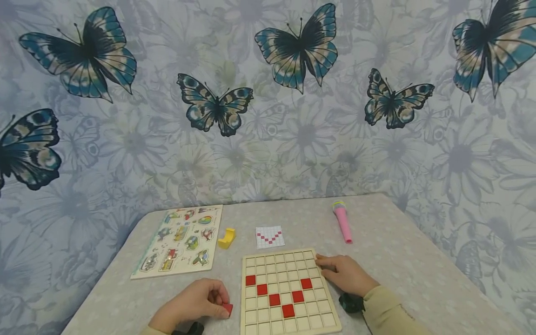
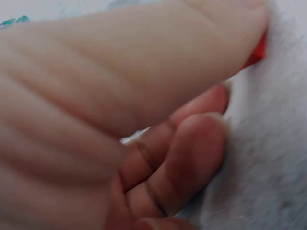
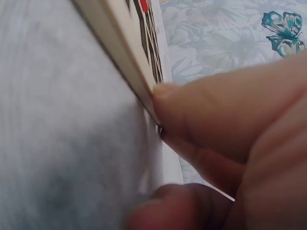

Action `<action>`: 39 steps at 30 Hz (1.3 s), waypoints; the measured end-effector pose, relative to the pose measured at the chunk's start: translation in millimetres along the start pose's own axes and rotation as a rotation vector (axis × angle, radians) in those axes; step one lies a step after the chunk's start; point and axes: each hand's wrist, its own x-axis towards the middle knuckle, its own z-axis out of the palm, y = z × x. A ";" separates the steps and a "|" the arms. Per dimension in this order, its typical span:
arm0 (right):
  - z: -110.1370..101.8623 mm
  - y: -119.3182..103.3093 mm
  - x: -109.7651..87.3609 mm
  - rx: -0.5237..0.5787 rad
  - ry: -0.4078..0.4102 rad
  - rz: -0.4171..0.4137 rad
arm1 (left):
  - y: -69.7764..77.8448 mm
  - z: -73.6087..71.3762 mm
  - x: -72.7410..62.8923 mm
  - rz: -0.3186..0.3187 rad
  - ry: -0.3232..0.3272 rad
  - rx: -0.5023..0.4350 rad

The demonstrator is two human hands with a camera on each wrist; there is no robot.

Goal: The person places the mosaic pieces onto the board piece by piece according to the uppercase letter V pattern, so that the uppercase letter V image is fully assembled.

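Observation:
My left hand (image 1: 200, 301) pinches a small red square tile (image 1: 228, 309) between thumb and fingers, just left of a wooden grid board (image 1: 260, 265). In the left wrist view the thumb hides most of the red tile (image 2: 256, 53). Several red tiles, one of them a red tile (image 1: 288, 311) at the lowest point, lie in the board's squares in a V-like line. At the board's right edge, my right hand (image 1: 345, 273) rests its fingertips and thumb against the side. The right wrist view shows the thumb touching the board's edge (image 3: 120, 45).
Behind the board lies a white card (image 1: 270, 237) printed with a grid and a V of red squares. A picture puzzle board (image 1: 184, 239) is at the left, beside a yellow curved block (image 1: 227, 238). A pink toy microphone (image 1: 343, 224) lies at the back right.

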 end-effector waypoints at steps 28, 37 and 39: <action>4.3 8.6 6.5 0.018 0.109 0.031 | 0.6 2.1 4.1 0.001 0.015 0.011; 6.3 10.7 4.5 -0.025 0.112 0.010 | -1.4 6.7 3.6 -0.020 0.059 0.030; 7.3 9.9 4.4 -0.027 0.110 0.003 | -1.4 6.9 2.8 -0.035 0.078 0.032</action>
